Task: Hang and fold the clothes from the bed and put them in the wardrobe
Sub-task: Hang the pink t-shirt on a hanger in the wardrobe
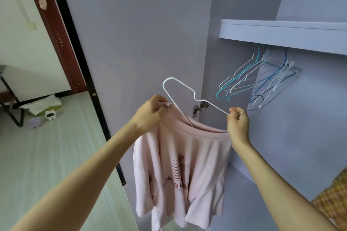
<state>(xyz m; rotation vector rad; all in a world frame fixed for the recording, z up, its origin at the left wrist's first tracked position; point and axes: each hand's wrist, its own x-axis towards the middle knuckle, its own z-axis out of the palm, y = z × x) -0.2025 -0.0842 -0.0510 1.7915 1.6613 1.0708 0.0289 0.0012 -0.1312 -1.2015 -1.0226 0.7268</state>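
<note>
Standing at the open wardrobe (234,24), we held a pale pink T-shirt (180,170) up in front of its grey door (140,33). Our left hand (150,112) pinched the collar of the shirt at its left side, fingers curled round the fabric. Our right hand (238,120) gripped the neck of a white wire hanger (180,88), just below its metal hook (258,102). One shoulder of the hanger stood clear above the collar, while its lower wire ran down into the neck opening. The shirt hung loose below both hands, its red print facing us, and it was not yet on the rail.

Under the wardrobe shelf (281,32) a bunch of bare hangers (262,78), white, teal and blue, hung close together. A door hinge (201,108) showed between our hands. At the lower right edge lay something woven and yellowish (332,199); we could not tell what. Far left, on the floor, stood a small white pot (50,115) beside a black metal frame (11,103).
</note>
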